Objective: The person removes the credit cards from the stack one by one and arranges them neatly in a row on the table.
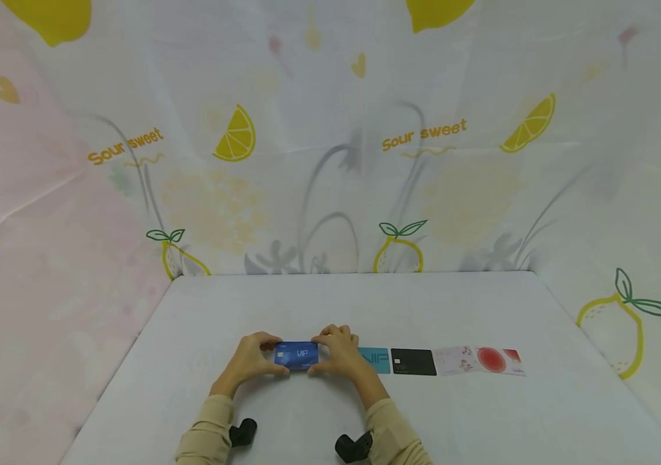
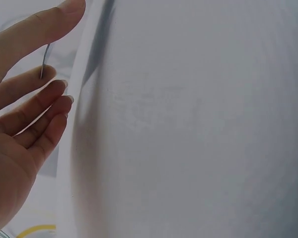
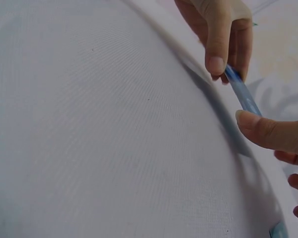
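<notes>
A blue card [image 1: 296, 355] with a chip and "VIP" on it is held between both hands, its face turned up toward the head view. My left hand [image 1: 251, 359] pinches its left end between thumb and fingers. At the other end, my right hand [image 1: 338, 352] grips the right edge the same way. Seen nearly edge-on in the right wrist view, the card [image 3: 243, 91] is above the table and casts a shadow on it. Just past the right hand lies a teal card [image 1: 375, 360], partly covered by that hand.
Rightward along the white table [image 1: 307, 303], a black card [image 1: 414, 363], a pale pink patterned card [image 1: 452, 360] and a card with a red circle [image 1: 492, 360] continue the row. A lemon-printed cloth [image 1: 330, 194] hangs behind the table. Each wrist wears a black device.
</notes>
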`<state>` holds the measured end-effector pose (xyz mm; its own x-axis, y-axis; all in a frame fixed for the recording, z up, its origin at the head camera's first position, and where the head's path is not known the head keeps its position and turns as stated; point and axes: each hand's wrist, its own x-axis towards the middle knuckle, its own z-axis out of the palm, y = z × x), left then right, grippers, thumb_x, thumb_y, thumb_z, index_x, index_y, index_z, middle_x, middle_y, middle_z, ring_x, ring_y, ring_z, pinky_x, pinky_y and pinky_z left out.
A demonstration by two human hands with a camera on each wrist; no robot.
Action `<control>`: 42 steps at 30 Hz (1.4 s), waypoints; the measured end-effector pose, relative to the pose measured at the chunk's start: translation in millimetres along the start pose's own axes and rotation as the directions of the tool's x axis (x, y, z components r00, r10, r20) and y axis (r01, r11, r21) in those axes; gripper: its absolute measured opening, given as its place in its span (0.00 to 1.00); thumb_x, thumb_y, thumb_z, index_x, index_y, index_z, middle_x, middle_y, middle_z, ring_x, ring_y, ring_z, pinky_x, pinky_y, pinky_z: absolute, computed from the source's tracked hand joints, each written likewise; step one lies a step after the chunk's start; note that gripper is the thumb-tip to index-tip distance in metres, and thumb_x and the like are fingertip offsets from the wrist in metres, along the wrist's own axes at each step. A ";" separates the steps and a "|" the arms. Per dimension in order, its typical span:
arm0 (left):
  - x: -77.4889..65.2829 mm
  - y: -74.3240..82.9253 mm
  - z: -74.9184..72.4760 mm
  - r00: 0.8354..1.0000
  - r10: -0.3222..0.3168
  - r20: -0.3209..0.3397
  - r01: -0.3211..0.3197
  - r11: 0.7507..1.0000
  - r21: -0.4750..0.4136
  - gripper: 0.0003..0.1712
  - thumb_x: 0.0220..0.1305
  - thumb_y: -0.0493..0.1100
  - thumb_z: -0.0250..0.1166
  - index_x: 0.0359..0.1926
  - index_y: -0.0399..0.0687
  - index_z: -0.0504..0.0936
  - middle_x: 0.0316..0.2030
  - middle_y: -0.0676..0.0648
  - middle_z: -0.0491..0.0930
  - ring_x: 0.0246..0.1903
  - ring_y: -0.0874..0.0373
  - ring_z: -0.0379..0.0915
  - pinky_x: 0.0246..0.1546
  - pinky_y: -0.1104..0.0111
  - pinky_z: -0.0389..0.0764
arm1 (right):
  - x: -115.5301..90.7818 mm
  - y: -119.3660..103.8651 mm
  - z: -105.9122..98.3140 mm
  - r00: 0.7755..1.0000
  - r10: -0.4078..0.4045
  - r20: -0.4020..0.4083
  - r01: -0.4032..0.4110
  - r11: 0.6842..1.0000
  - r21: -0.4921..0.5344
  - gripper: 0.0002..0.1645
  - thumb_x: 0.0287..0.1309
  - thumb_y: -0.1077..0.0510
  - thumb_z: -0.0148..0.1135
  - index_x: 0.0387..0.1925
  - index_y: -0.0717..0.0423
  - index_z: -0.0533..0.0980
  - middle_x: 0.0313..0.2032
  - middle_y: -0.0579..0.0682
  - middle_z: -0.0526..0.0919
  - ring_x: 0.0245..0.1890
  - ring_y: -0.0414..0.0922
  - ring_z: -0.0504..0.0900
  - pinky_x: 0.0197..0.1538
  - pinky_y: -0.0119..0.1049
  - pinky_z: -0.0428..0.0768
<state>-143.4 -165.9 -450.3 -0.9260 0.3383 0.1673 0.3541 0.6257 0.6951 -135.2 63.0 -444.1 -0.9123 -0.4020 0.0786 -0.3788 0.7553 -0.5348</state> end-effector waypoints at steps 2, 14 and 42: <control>0.6 0.0 1.1 1.000 0.007 0.000 -0.007 1.000 -0.001 0.35 0.30 0.46 0.82 0.42 0.32 0.82 0.37 0.43 0.82 0.38 0.52 0.77 0.41 0.60 0.79 | -0.6 0.9 0.3 1.000 0.001 -0.003 -0.001 1.000 -0.006 0.36 0.38 0.44 0.76 0.51 0.54 0.79 0.48 0.52 0.73 0.49 0.52 0.64 0.48 0.52 0.63; 4.3 -0.8 14.5 1.000 -0.019 0.019 0.019 1.000 -0.011 0.34 0.29 0.44 0.82 0.42 0.33 0.82 0.37 0.44 0.81 0.37 0.54 0.75 0.39 0.62 0.77 | -3.6 9.3 2.0 0.999 0.045 0.011 -0.045 0.998 -0.041 0.36 0.37 0.43 0.76 0.50 0.54 0.79 0.48 0.51 0.71 0.50 0.54 0.63 0.49 0.54 0.63; 8.6 13.1 24.0 0.996 -0.069 0.053 0.066 0.996 0.061 0.34 0.32 0.44 0.81 0.46 0.41 0.83 0.33 0.47 0.72 0.35 0.54 0.68 0.35 0.62 0.73 | -7.7 22.9 -5.8 0.998 0.056 0.012 -0.054 0.992 -0.110 0.35 0.37 0.39 0.75 0.49 0.50 0.81 0.56 0.53 0.70 0.55 0.61 0.61 0.50 0.61 0.62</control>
<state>-143.6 -137.9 -456.6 -0.9401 0.3310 0.0817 0.2998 0.6884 0.6605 -137.8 86.3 -452.1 -0.9301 -0.3652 0.0381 -0.3434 0.8284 -0.4426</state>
